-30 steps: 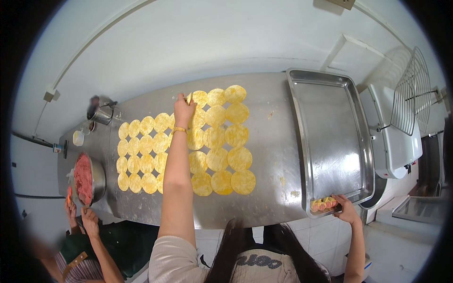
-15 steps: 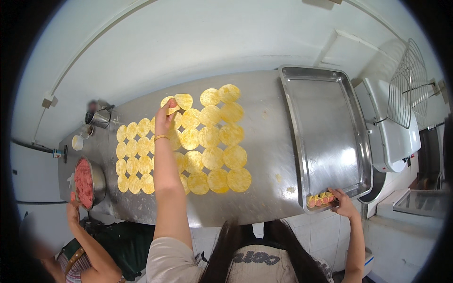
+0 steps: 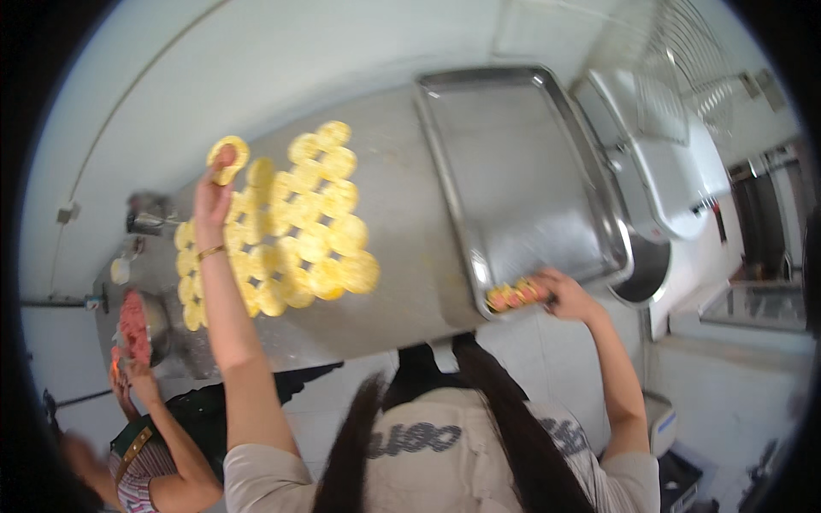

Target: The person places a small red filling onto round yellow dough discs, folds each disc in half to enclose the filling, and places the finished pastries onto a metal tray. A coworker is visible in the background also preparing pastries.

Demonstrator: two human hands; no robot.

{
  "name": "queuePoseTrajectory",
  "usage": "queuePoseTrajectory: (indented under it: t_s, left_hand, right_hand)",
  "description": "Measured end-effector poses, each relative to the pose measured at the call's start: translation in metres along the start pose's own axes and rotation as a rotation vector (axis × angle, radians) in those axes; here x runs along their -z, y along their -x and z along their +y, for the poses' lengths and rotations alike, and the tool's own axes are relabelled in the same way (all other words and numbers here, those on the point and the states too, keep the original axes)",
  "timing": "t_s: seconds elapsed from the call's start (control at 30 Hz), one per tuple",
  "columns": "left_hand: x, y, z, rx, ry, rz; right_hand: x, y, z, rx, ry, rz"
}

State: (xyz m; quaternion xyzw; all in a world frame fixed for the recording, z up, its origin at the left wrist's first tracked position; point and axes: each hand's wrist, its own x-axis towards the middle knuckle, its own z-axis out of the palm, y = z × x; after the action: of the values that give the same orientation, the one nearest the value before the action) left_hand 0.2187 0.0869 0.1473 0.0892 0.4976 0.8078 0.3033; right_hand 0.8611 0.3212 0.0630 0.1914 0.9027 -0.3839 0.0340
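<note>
My left hand [image 3: 212, 192], reaching far over the table, pinches a thin round yellow wrapper [image 3: 240, 149] at the far edge of the spread. A pink patch shows in its middle; thumb or meat, I cannot tell. Several more yellow wrappers [image 3: 346, 232] lie flat in rows below and right of that hand. At the near left corner of the metal tray [image 3: 450, 184], my right hand [image 3: 566, 295] has its fingers curled round the end of a short row of yellow dumplings [image 3: 513, 296] with pink filling. Blur hides the details of both grips.
A co-worker's hands [image 3: 137, 376] are at a metal bowl [image 3: 159, 329] of pink minced meat [image 3: 133, 325] on the left. A dark metal container [image 3: 147, 218] stands at the far left. White equipment [image 3: 654, 162] with wire racks borders the tray's right side.
The whole view has swung, so the table sits further left and up. My left hand has lifted a wrapper at the far edge. My right hand stays by the dumplings at the tray corner.
</note>
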Motion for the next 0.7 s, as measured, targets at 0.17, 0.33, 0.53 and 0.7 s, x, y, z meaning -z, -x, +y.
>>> queuePoseTrajectory:
  t_s: [0.17, 0.33, 0.53, 0.7]
  left_hand:
    - [-0.037, 0.106, -0.052, 0.147, -0.030, -0.106]
    - [-0.053, 0.209, -0.134, 0.261, 0.125, -0.120]
    - [-0.069, 0.300, -0.195, 0.360, 0.183, 0.075]
    - [-0.080, 0.335, -0.217, 0.392, 0.169, 0.136]
  right_hand:
    - [0.004, 0.002, 0.019, -0.028, -0.204, -0.094]
    - [0.010, -0.003, 0.029, 0.031, -0.088, -0.146]
    - [0.009, -0.009, 0.043, 0.085, -0.101, -0.204]
    - [0.011, -0.013, 0.049, 0.117, -0.139, -0.246]
